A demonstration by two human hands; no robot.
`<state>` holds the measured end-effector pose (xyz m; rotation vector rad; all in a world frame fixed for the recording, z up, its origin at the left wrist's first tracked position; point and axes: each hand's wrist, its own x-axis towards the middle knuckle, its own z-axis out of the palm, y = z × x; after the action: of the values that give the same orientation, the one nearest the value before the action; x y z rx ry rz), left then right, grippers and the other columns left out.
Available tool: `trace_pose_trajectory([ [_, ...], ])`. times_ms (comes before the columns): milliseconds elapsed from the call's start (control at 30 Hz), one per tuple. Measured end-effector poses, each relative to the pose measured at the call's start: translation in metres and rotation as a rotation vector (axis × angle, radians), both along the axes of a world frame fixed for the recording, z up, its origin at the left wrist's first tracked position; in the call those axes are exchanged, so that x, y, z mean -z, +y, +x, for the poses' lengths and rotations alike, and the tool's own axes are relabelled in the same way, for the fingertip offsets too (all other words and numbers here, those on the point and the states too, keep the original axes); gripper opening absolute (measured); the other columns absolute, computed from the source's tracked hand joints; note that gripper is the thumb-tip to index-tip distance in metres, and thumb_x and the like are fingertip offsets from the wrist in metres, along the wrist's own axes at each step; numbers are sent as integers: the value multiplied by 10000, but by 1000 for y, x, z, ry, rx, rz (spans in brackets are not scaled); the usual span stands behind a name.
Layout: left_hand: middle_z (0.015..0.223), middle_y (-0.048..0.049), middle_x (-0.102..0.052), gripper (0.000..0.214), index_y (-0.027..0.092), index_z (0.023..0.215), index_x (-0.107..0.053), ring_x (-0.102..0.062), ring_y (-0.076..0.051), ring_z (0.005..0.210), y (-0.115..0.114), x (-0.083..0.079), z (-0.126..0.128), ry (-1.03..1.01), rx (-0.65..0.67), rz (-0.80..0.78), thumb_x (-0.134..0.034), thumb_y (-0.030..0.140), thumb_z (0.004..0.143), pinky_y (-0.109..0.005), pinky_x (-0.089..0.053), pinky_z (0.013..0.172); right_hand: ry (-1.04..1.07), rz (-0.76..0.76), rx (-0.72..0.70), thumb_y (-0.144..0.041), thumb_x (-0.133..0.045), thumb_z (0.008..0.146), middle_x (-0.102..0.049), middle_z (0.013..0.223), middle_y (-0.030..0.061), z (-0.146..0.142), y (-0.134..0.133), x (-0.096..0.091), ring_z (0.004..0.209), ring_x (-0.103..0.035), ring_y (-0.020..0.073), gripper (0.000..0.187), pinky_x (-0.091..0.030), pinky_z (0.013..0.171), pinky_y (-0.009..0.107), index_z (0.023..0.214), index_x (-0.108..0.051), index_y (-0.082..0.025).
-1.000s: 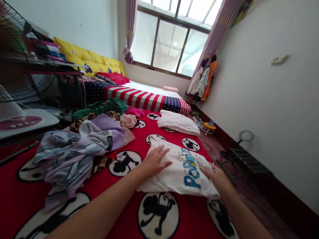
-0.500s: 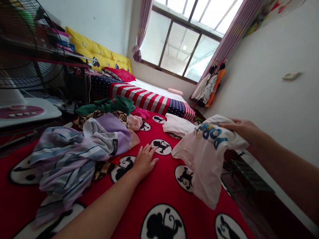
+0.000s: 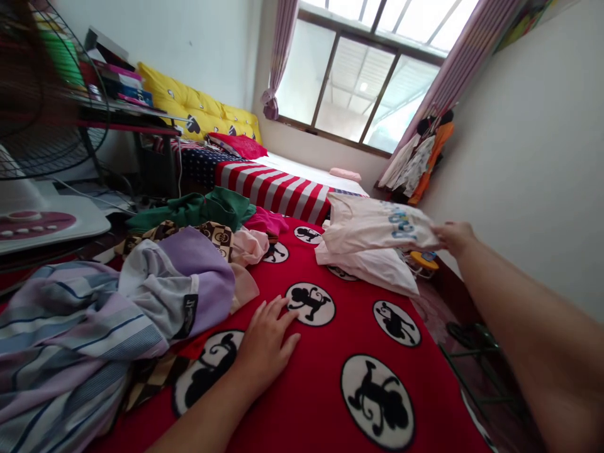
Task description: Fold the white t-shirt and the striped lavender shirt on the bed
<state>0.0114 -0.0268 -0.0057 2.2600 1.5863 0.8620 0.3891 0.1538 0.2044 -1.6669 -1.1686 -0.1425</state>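
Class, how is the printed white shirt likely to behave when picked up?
The printed white shirt is probably light: the right hand alone holds one end. It's likely floppy, being creased, thin-looking cloth. It seems unlikely to roll, being flat.

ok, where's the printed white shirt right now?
Head view, right of centre: the printed white shirt is held at one end by the right hand, over another white garment; can't tell whether they touch.

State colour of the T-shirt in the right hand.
The T-shirt is white with a blurred, mostly blue print; best seen in the head view.
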Motion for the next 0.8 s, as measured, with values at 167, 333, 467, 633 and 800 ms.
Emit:
trace_pose_trajectory([
  [167, 1375, -73, -506, 349, 255, 1169, -631, -411, -258, 1321, 0, -1, 1, -1, -13, 17, -577, 253, 824, -480, -257, 1138, 100, -159, 157, -146, -664, 610, -662, 1040, 230, 9, -49, 115, 937, -651, 338, 394, -499, 791, 439, 999, -634, -86],
  [333, 1365, -74, -510, 335, 249, 1165, -632, -417, -262, 1315, 0, -1, 1, 10, -3, 29, -568, 271, 836, -484, -263, 1132, 336, -64, -236, -241, -633, 669, -682, 998, 110, -67, -133, 167, 978, -654, 251, 433, -522, 814, 368, 1094, -582, -176],
  [467, 1357, -73, -516, 334, 237, 1169, -634, -419, -252, 1311, -1, -4, -2, 26, 14, 40, -564, 290, 846, -467, -261, 1132, 768, -104, -499, -312, -712, 642, -623, 1177, 85, -158, -209, 166, 885, -679, 211, 429, -526, 615, 264, 1043, -596, -213],
  [633, 1375, -69, -507, 353, 243, 1196, -625, -417, -245, 1311, -5, -7, -5, 61, 39, 31, -568, 315, 855, -448, -249, 1136, 1127, -190, -575, -284, -753, 616, -637, 1142, 73, -228, -270, 174, 712, -676, 147, 482, -479, 503, 203, 1059, -577, -212],
  [800, 1375, -93, -511, 373, 224, 1201, -631, -459, -244, 1275, -8, -17, -6, 110, 91, 11, -591, 299, 838, -427, -304, 1104, 1060, -195, -638, -294, -754, 628, -649, 1011, 59, -237, -278, 195, 667, -663, 150, 453, -500, 499, 228, 1029, -570, -189],
])
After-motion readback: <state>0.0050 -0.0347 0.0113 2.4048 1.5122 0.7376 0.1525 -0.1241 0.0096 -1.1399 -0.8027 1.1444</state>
